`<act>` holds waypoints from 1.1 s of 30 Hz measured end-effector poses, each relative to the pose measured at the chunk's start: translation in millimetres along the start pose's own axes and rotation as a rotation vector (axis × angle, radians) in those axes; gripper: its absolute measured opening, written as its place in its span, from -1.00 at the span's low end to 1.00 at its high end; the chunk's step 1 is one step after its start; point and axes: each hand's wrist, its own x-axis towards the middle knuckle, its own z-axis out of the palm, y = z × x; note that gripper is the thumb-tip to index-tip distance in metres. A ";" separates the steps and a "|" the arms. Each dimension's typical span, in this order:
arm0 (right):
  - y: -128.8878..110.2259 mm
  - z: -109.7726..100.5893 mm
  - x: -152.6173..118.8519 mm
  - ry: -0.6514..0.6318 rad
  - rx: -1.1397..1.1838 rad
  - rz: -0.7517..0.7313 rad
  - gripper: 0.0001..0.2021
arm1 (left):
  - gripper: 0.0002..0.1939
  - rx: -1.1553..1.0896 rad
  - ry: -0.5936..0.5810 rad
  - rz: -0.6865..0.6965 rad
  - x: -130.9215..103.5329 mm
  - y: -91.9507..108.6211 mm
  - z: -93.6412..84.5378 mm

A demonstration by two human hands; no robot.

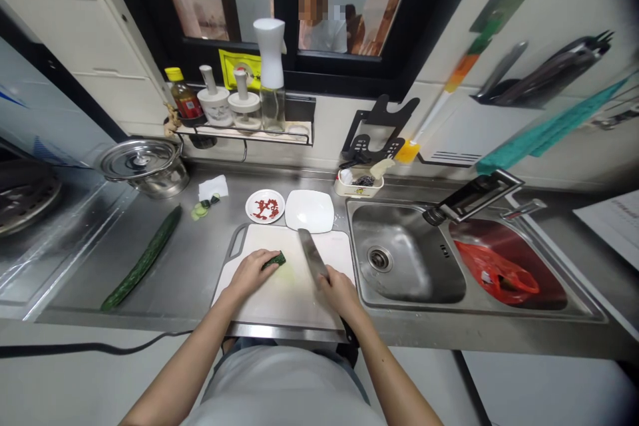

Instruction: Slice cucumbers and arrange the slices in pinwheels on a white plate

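On the white cutting board (254, 303), my left hand (252, 271) is closed around a short dark green piece of cucumber (274, 259); part of the piece is hidden under the fingers. My right hand (339, 289) grips a kitchen knife (313, 254) near its blade, which points away from me over the board, apart from the cucumber piece. A pale green wet patch marks the board between the hands. Just beyond the board are an undecorated white plate (309, 211) and a small white plate (251, 207) with chopped red bits (267, 208).
A whole cucumber (144, 266) lies on the steel counter at left, near cucumber scraps (200, 211) and white paper (213, 187). A lidded pot (150, 170) stands behind. To the right is a double sink (409, 279) with a red plastic bag (499, 276).
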 end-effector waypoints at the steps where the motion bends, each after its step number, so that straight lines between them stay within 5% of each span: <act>1: -6.8 0.8 -0.1 -0.006 -0.051 -0.013 -0.74 | -0.69 0.007 -0.004 0.006 -0.7 0.7 1.2; 13: -38.0 12.3 -1.5 0.010 -0.305 -0.130 -0.70 | -0.67 0.082 0.013 0.143 -5.7 -1.3 10.1; 33: -48.8 16.6 -5.2 -0.052 -0.309 -0.125 -0.69 | -0.67 0.108 0.034 0.162 -5.6 -3.3 12.1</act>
